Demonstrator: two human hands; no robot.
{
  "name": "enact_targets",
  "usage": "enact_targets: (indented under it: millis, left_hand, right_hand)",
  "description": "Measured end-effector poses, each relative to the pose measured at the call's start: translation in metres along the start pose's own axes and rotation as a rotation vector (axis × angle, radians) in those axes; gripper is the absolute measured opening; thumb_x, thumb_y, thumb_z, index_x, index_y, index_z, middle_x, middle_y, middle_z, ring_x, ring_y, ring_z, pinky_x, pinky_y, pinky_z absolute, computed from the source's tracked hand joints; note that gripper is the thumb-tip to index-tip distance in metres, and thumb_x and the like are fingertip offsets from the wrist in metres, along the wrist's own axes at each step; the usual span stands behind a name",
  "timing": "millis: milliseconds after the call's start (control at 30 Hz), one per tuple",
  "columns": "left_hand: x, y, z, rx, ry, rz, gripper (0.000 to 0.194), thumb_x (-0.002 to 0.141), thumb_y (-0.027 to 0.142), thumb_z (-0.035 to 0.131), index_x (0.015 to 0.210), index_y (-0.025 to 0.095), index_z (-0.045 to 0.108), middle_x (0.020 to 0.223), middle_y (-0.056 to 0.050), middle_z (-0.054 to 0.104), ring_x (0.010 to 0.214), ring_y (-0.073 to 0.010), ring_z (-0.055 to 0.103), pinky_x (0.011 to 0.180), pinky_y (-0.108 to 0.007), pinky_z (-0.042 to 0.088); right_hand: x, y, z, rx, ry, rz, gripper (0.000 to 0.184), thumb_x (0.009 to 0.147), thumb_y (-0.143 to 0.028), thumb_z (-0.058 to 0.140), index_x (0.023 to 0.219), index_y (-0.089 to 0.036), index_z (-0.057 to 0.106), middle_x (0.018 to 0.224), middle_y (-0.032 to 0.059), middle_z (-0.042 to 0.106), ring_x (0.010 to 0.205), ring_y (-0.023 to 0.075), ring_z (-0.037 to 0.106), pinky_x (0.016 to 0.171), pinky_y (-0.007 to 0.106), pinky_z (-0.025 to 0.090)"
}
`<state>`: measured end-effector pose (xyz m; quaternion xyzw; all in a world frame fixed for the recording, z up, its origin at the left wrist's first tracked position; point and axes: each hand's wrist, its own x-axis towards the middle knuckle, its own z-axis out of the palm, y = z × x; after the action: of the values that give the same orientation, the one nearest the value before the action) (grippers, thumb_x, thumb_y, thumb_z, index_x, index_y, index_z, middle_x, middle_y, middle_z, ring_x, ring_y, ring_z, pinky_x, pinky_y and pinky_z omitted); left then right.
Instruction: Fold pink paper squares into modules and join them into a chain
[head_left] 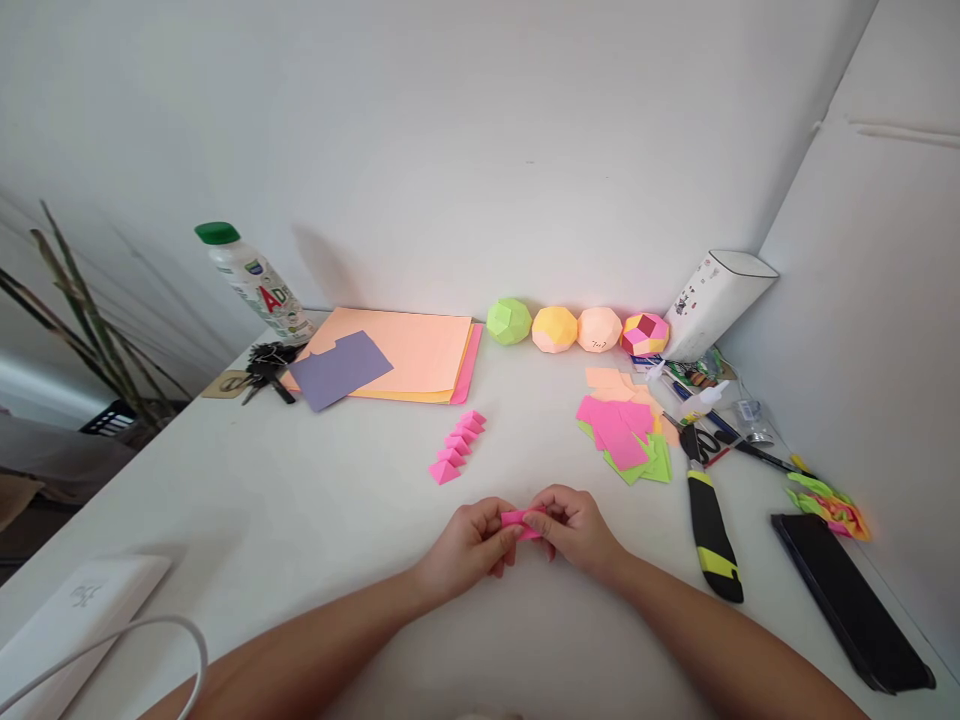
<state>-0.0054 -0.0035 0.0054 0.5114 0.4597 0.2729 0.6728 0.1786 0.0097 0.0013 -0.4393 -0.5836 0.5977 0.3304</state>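
My left hand (469,547) and my right hand (576,532) meet over the white table (300,500), both pinched on a small folded pink paper piece (523,521) held between their fingertips. Just beyond the hands lies a row of several folded pink paper units (457,446). To the right of them sits a loose pile of pink, green and orange paper squares (626,430).
Against the wall stand green (508,321), yellow (555,329), peach (599,329) and multicoloured (645,334) paper balls. Orange sheets (409,352) with a purple card (339,369), a bottle (255,283) and keys (262,368) lie far left. A utility knife (711,525), scissors (701,440) and a phone (851,600) lie right.
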Motion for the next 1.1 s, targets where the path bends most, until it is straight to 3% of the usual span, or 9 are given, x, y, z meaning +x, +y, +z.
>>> enact_targets:
  millis: [267, 600, 900, 1100]
  left_hand:
    - [0.002, -0.004, -0.002, -0.098, 0.025, 0.047, 0.032, 0.08, 0.047, 0.057, 0.082, 0.016, 0.054, 0.056, 0.003, 0.057, 0.043, -0.0084, 0.049, 0.044, -0.02, 0.037]
    - [0.002, -0.004, 0.0, -0.095, 0.028, 0.079, 0.032, 0.08, 0.047, 0.057, 0.083, 0.015, 0.054, 0.056, 0.003, 0.057, 0.044, -0.0075, 0.049, 0.044, -0.019, 0.037]
    - [-0.003, -0.012, 0.002, 0.018, 0.018, 0.157, 0.029, 0.083, 0.042, 0.055, 0.094, 0.016, 0.058, 0.059, 0.003, 0.056, 0.05, -0.0087, 0.047, 0.049, -0.021, 0.039]
    - [-0.002, -0.004, 0.001, -0.065, 0.069, 0.078, 0.039, 0.078, 0.044, 0.06, 0.104, 0.015, 0.055, 0.052, 0.005, 0.055, 0.044, -0.0072, 0.043, 0.044, -0.019, 0.034]
  right_hand:
    - [0.0, -0.003, 0.001, 0.038, -0.06, 0.057, 0.022, 0.077, -0.036, 0.063, 0.08, -0.016, 0.056, 0.062, -0.0019, 0.056, 0.051, 0.01, 0.051, 0.042, 0.02, 0.044]
    - [0.001, -0.006, 0.002, -0.074, -0.112, 0.12, 0.012, 0.075, -0.026, 0.059, 0.072, -0.014, 0.057, 0.06, -0.0007, 0.058, 0.046, 0.0086, 0.049, 0.039, 0.018, 0.041]
    - [0.0, -0.005, 0.002, -0.129, -0.127, 0.023, 0.01, 0.066, -0.012, 0.055, 0.058, -0.015, 0.05, 0.047, -0.0063, 0.043, 0.042, 0.0054, 0.035, 0.038, 0.018, 0.026]
    - [0.002, -0.005, -0.004, -0.026, -0.153, 0.104, 0.005, 0.068, -0.013, 0.049, 0.068, -0.015, 0.055, 0.048, -0.0045, 0.053, 0.04, 0.0084, 0.047, 0.039, 0.019, 0.036]
